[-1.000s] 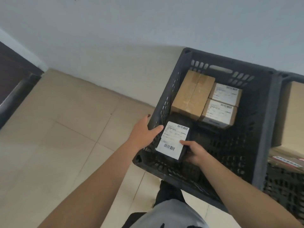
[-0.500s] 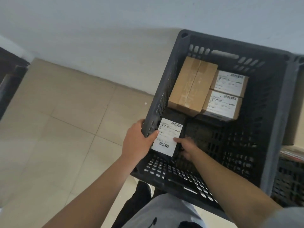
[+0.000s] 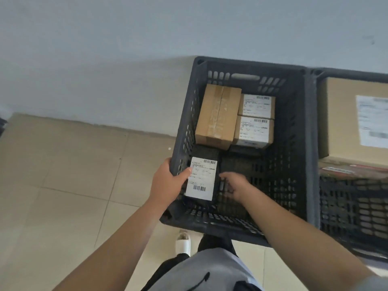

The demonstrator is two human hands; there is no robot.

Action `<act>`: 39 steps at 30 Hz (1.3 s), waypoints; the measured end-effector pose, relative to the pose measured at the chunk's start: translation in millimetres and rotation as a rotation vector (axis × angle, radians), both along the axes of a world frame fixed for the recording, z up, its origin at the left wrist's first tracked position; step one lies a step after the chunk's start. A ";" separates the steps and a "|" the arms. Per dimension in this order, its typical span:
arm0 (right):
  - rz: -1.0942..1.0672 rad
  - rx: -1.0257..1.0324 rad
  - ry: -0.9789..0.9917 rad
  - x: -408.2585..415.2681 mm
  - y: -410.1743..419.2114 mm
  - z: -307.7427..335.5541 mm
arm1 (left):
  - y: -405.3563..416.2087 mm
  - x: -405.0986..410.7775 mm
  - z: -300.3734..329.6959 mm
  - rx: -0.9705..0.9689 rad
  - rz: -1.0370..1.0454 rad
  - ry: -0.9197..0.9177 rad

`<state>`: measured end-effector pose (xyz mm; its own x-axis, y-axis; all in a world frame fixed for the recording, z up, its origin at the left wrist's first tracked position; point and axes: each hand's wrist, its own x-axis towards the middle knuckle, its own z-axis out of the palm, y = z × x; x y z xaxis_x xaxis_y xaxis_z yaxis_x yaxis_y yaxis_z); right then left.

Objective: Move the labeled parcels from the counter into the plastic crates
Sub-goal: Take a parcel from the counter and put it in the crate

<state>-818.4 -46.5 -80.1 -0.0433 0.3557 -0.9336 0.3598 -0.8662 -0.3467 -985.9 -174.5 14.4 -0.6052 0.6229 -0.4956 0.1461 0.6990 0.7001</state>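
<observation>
My left hand (image 3: 168, 183) grips the crate (image 3: 308, 143) wall, thumb on the black parcel (image 3: 202, 179); my right hand (image 3: 235, 185) hangs relaxed beside it, boxes (image 3: 218, 114) beyond.

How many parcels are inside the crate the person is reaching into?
4. A taped brown box at the far left, two white-labeled boxes beside it, one behind the other, and a dark labeled parcel at the near left. Others may be hidden.

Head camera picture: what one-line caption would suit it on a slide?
Left hand steadies a dark labeled parcel inside the gray crate; right hand hovers beside it.
</observation>
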 end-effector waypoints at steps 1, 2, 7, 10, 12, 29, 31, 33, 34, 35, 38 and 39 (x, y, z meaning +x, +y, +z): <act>-0.031 0.016 0.012 2.9 -0.8 15.9 | -0.8 -1.0 3.6 0.025 0.012 -0.044; -0.064 0.043 0.029 6.6 -2.5 34.8 | -2.7 -1.4 9.0 0.053 0.021 -0.075; -0.244 0.215 0.257 38.9 -38.3 130.5 | -32.3 6.0 49.7 0.237 -0.064 0.015; -0.316 0.353 0.295 64.5 -88.2 172.8 | -70.0 21.7 72.3 0.370 -0.085 -0.075; -0.361 0.419 0.272 80.4 -127.6 189.0 | -97.7 33.8 82.8 0.448 -0.096 -0.222; -0.794 0.743 0.284 265.7 -274.1 242.8 | -121.4 235.6 117.9 0.301 -0.575 -0.613; -0.857 0.743 0.294 306.0 -273.7 242.5 | -110.1 277.8 121.9 0.284 -0.606 -0.607; -0.929 0.760 0.291 350.4 -273.0 243.1 | -99.3 325.3 125.6 0.262 -0.640 -0.620; -0.962 0.772 0.286 373.7 -273.0 243.2 | -94.8 350.5 127.1 0.252 -0.663 -0.627; -0.991 0.782 0.285 396.0 -273.0 243.2 | -90.8 375.2 128.4 0.242 -0.691 -0.632; -1.087 0.794 0.288 460.8 -272.9 237.8 | -79.2 446.1 128.1 0.224 -0.751 -0.648; -1.118 0.788 0.285 480.2 -272.8 234.9 | -75.8 467.0 126.8 0.220 -0.756 -0.648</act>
